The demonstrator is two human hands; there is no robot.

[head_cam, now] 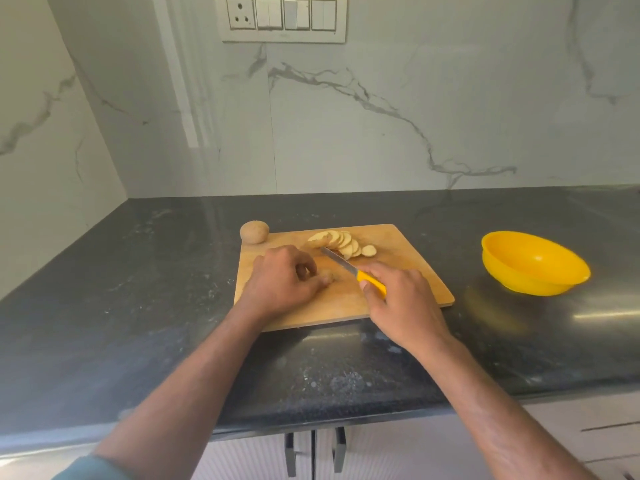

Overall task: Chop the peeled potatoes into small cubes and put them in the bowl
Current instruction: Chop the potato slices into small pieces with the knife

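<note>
Potato slices lie fanned in an overlapping row at the upper centre of the cutting board, just above the knife blade. No cubes are visible, and the yellow bowl at the right of the frame shows nothing inside. A whole potato sits at the board's upper left corner, uncut. Judged from this, slicing of one potato is done; dicing, the second potato and the transfer to the bowl remain.

The right hand is closed around the yellow handle of the knife, blade tip near the slices. The left hand rests on the board with fingers curled; whether it holds anything cannot be determined.

The board lies on a dark speckled countertop. A marble-patterned wall rises behind, with a switch panel at the top centre.
</note>
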